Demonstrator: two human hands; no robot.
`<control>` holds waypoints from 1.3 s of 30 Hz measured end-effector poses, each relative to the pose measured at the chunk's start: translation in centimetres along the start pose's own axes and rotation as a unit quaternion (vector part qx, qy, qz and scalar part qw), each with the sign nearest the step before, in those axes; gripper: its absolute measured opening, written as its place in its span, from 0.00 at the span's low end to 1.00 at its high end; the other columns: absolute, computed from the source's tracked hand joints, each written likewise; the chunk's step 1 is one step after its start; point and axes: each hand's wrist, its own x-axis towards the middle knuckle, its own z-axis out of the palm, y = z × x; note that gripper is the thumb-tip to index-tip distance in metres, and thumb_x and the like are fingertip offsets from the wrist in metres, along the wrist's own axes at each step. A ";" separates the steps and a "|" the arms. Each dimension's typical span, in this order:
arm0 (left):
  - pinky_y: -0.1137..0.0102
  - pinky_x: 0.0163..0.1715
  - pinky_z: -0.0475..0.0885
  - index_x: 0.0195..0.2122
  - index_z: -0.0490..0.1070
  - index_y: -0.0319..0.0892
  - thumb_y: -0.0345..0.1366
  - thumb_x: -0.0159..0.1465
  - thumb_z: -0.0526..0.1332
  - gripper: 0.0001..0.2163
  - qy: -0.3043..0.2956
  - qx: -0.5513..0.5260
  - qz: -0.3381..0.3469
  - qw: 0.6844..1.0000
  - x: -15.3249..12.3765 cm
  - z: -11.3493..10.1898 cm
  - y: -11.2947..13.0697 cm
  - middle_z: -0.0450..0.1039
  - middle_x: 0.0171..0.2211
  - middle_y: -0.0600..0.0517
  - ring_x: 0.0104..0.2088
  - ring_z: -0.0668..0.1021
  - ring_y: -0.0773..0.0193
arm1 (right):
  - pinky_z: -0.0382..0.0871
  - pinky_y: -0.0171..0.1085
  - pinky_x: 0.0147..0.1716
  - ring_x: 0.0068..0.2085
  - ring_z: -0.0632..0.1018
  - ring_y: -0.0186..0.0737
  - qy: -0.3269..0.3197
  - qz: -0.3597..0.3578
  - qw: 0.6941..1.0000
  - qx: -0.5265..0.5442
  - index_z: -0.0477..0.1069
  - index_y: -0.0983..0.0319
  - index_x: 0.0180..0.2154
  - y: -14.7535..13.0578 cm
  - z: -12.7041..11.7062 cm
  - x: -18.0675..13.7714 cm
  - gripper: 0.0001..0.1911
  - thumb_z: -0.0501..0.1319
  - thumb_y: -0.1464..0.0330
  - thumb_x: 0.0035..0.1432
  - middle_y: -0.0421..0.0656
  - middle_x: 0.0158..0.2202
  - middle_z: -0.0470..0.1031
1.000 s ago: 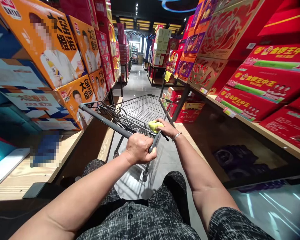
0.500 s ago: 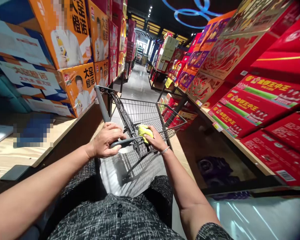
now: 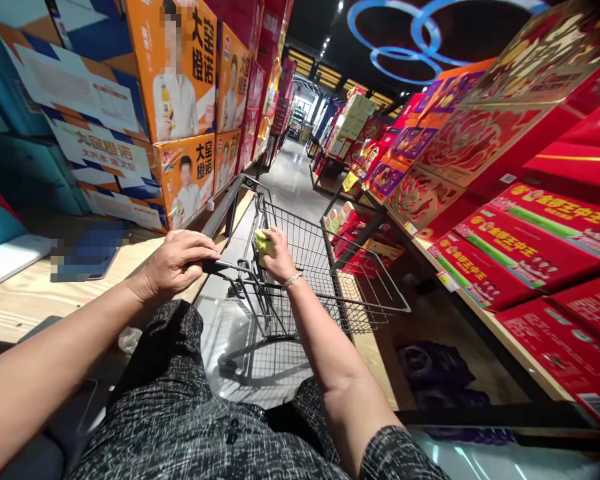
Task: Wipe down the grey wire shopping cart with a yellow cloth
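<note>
A wire shopping cart (image 3: 325,277) stands in a store aisle, turned so its grey handle bar (image 3: 224,210) points to the left shelf. My left hand (image 3: 177,262) is closed round the near end of that bar. My right hand (image 3: 279,255), with a thin bracelet on the wrist, presses a yellow-green cloth (image 3: 263,243) against the upper rim of the cart's basket. The basket looks empty.
Orange cartons (image 3: 185,180) and blue-white boxes fill the wooden shelf on the left. Red gift boxes (image 3: 525,247) line the shelf on the right, with more red boxes (image 3: 350,223) on the floor past the cart. The glossy aisle floor (image 3: 287,177) runs ahead.
The cart has swung round to the left, its handle now toward the left shelf. My right hand slid the cloth along the cart to the basket's rim. My left hand kept its grip.
</note>
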 end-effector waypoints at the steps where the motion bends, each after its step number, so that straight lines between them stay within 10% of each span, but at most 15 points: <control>1: 0.56 0.54 0.62 0.39 0.77 0.49 0.35 0.56 0.53 0.15 0.008 0.013 -0.006 1.000 0.0 -0.1 -0.4 0.78 0.42 0.51 0.48 0.75 0.54 | 0.47 0.49 0.69 0.67 0.56 0.45 -0.027 0.001 1.000 0.004 0.64 0.56 0.56 -0.2 0.4 0.0 0.36 0.55 0.81 0.44 0.47 0.64 0.51; 6: 0.54 0.53 0.61 0.37 0.76 0.47 0.33 0.55 0.52 0.14 0.024 0.059 -0.058 0.996 0.5 0.2 -1.9 0.78 0.44 0.50 0.50 0.74 0.51 | 0.43 0.49 0.71 0.71 0.46 0.48 -0.096 -0.001 0.995 -0.009 0.65 0.56 0.58 -0.4 0.1 -0.9 0.39 0.56 0.83 0.42 0.43 0.70 0.39; 9: 0.50 0.54 0.57 0.34 0.75 0.47 0.36 0.56 0.54 0.11 0.004 0.083 -0.085 0.993 1.5 0.6 -1.6 0.78 0.46 0.51 0.52 0.71 0.49 | 0.45 0.50 0.70 0.72 0.42 0.50 -0.063 0.032 0.997 -0.035 0.48 0.57 0.67 0.3 0.3 -0.1 0.52 0.58 0.84 0.41 0.47 0.71 0.26; 12: 0.47 0.56 0.51 0.30 0.74 0.47 0.41 0.59 0.55 0.09 -0.014 0.100 -0.113 0.988 2.6 1.0 -0.8 0.78 0.46 0.52 0.52 0.70 0.50 | 0.56 0.53 0.66 0.69 0.55 0.54 -0.074 0.136 0.987 -0.052 0.33 0.63 0.69 1.3 1.2 1.7 0.58 0.62 0.81 0.43 0.60 0.69 0.42; 19: 0.47 0.59 0.46 0.33 0.75 0.44 0.47 0.64 0.56 0.14 -0.018 0.152 -0.112 0.982 4.4 2.2 -0.2 0.78 0.41 0.50 0.49 0.72 0.52 | 0.59 0.53 0.62 0.61 0.64 0.53 -0.090 0.031 0.983 -0.159 0.54 0.60 0.61 1.6 2.1 3.1 0.41 0.61 0.77 0.45 0.55 0.64 0.54; 24: 0.51 0.57 0.51 0.38 0.76 0.45 0.40 0.63 0.57 0.09 -0.009 0.142 -0.078 0.987 5.9 3.3 0.6 0.77 0.42 0.48 0.47 0.74 0.53 | 0.69 0.48 0.52 0.46 0.74 0.44 -0.105 0.106 0.987 -0.064 0.47 0.62 0.62 0.8 1.1 2.1 0.44 0.62 0.75 0.44 0.50 0.50 0.68; 35: 0.64 0.50 0.67 0.64 0.56 0.43 0.48 0.59 0.66 0.35 -0.159 0.059 -0.084 0.982 8.8 5.6 2.7 0.58 0.65 0.40 0.58 0.71 0.49 | 0.73 0.38 0.44 0.41 0.75 0.39 -0.162 0.090 0.954 0.235 0.58 0.56 0.53 1.4 -0.6 -1.0 0.31 0.65 0.62 0.47 0.42 0.46 0.69; 39: 0.67 0.42 0.69 0.56 0.65 0.44 0.50 0.57 0.67 0.28 -0.204 0.017 -0.110 0.973 9.4 5.4 2.4 0.72 0.53 0.44 0.48 0.77 0.51 | 0.71 0.41 0.51 0.52 0.72 0.42 -0.167 0.056 0.966 0.188 0.53 0.56 0.58 0.7 -2.0 -1.2 0.37 0.65 0.65 0.48 0.46 0.55 0.64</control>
